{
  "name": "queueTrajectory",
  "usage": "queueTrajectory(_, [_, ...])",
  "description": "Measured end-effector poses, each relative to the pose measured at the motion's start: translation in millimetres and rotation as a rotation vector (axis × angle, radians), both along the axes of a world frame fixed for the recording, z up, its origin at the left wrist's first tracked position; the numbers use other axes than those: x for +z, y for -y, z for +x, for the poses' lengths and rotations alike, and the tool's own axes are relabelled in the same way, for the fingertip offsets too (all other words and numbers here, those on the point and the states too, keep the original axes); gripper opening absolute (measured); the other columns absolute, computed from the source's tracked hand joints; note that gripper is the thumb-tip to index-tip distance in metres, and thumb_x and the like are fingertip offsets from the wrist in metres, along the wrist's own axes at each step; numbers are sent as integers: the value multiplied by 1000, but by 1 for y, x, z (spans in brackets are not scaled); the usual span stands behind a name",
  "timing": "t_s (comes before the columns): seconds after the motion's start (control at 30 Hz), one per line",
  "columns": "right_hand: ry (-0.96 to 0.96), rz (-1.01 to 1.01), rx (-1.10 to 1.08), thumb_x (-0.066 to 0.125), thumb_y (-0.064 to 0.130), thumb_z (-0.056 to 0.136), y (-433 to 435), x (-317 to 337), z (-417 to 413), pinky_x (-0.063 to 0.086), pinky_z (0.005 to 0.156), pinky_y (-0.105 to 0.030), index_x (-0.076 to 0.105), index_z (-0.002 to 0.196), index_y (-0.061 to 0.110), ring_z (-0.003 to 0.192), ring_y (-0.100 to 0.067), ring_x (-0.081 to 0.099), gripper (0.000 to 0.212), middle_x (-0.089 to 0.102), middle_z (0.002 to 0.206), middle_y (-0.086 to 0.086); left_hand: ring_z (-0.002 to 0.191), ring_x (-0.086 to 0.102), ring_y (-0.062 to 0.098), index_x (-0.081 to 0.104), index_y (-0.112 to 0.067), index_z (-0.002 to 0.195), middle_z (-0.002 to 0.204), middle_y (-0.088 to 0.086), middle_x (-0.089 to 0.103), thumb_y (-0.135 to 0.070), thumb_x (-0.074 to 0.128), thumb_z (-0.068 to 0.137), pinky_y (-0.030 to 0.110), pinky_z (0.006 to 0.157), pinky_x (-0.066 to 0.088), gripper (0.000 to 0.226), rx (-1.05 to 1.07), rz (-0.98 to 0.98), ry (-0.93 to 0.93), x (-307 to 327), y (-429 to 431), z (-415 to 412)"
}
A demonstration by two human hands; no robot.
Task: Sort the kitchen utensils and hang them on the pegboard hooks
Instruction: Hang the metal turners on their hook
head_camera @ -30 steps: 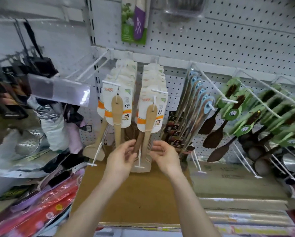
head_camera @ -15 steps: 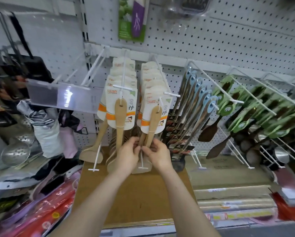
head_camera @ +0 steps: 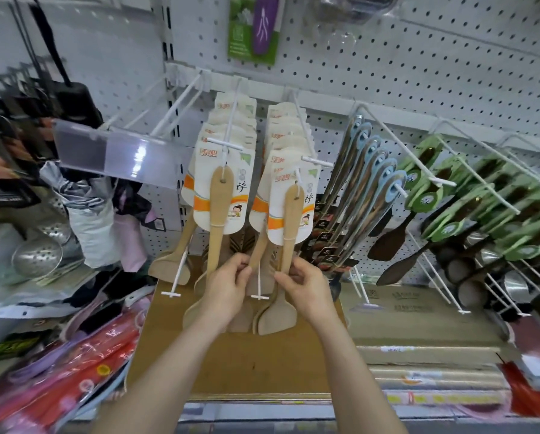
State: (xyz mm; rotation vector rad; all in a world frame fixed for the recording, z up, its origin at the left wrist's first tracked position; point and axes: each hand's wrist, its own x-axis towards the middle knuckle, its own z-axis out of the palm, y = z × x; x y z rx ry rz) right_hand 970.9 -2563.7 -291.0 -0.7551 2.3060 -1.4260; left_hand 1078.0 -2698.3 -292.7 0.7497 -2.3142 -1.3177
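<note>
Just under both wrists lies a brown box, its top bare below the hands. The left hand and right hand are held close together, almost knuckle to knuckle. The right hand's thumb and fingers are clamped on the shaft of the front spatula, whose blade hangs below that hand and whose top hangs from a hook above it. The left hand's curled fingers pinch the shaft of a rear spatula, which slants up from its fingertips. Between the two hands a lower hook points toward the camera. Above the left hand another wooden spatula hangs in front of a row of white cards.

Right of the right hand hang metal ladles with blue tags, and beyond them dark spatulas on green cards. Left of the left hand are red packets, a skimmer and a clear label strip. Behind everything stands the pegboard.
</note>
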Motion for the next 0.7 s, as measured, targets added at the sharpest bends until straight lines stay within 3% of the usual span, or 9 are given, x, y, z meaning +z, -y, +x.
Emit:
queueTrajectory(0.07, [-11,13,7,72,19,90,-6,2,0,59,85,-35,71,111,22,90,-6,69,22,75,96,8,83,62,20,62,-22,102,88,-2,68,-16,50,100,39,77,51,14,-2,10,-17,-1,0,7])
queueTrajectory(0.23, [-21,41,44,72,21,90,-17,9,3,58,79,-24,71,107,19,85,-1,68,17,73,92,10,87,63,15,65,-27,101,89,-7,69,-16,53,98,38,82,52,16,-36,20,-6,-1,1,27])
queueTrajectory(0.5, [20,21,72,71,18,90,-16,11,9,58,80,-28,71,109,18,86,-10,68,19,73,94,4,102,66,3,65,-36,104,96,-18,73,-18,60,95,43,97,50,21,-143,88,10,-11,21,47])
queueTrajectory(0.7, [0,32,83,71,19,90,-19,15,10,57,77,-25,71,111,17,82,-7,68,20,73,94,5,105,63,1,63,-41,114,102,-20,72,-24,61,94,41,98,50,25,-220,74,82,-10,27,46])
